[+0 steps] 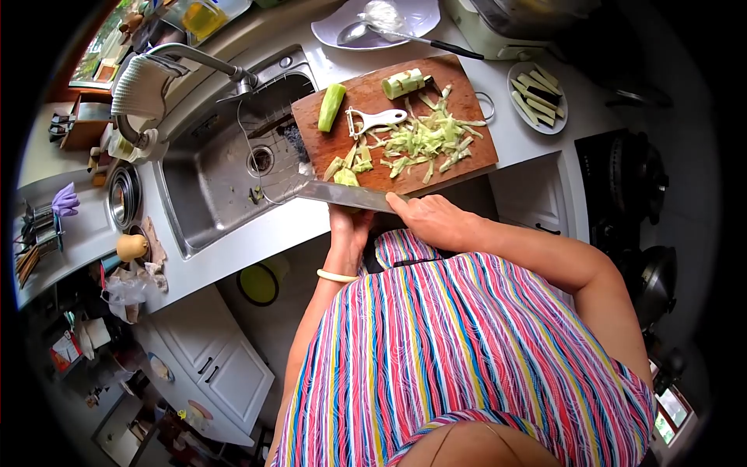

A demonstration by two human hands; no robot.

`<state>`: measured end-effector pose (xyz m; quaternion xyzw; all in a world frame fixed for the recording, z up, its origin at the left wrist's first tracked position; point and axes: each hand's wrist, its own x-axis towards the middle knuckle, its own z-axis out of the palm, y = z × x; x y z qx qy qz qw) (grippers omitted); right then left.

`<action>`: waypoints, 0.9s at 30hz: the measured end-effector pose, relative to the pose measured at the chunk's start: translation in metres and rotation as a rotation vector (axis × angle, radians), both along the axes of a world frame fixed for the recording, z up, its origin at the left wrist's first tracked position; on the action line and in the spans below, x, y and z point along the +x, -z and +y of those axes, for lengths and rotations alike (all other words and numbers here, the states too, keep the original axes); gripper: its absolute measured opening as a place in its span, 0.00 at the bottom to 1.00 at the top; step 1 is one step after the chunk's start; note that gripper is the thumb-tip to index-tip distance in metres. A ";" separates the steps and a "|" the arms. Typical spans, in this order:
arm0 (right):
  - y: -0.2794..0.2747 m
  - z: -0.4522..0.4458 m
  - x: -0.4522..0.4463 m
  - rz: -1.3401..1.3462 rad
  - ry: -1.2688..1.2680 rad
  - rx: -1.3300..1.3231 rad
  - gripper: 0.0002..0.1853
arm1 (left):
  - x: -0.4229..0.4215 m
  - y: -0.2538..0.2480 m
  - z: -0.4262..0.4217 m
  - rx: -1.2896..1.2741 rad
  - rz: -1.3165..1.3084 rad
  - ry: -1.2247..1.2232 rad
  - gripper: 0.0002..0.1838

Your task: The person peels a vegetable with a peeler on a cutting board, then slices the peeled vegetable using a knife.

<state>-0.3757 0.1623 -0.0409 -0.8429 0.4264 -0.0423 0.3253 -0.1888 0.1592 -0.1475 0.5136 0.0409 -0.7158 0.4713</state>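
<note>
My right hand (432, 222) is wrapped round the handle of a kitchen knife (350, 195), whose broad blade points left across the near edge of a wooden cutting board (475, 86). Just below the blade, my left hand (350, 222) holds a pale green peeled vegetable piece (345, 178); the blade hides part of its fingers and of the piece. On the board lie a peeled green stem (331, 107), a partly peeled thicker stem (406, 83), a white peeler (379, 119) and a heap of peelings (432, 138).
A steel sink (210, 187) with a tap (194, 54) adjoins the board on the left. Behind it, a white dish (331, 31) holds a spoon (389, 33). To the right are a plate (517, 74) of cut vegetable strips and a dark stove (615, 179).
</note>
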 end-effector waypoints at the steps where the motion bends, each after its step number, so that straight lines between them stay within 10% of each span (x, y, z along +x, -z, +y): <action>1: 0.000 0.001 -0.001 0.015 -0.001 0.007 0.10 | 0.000 0.003 0.000 -0.001 0.007 0.001 0.20; 17: 0.066 -0.037 0.028 -0.026 0.046 -0.071 0.08 | 0.002 0.005 0.004 0.002 0.068 0.081 0.20; 27: -0.002 0.002 0.002 -0.012 -0.020 0.015 0.08 | -0.001 0.004 0.004 0.007 -0.016 0.016 0.16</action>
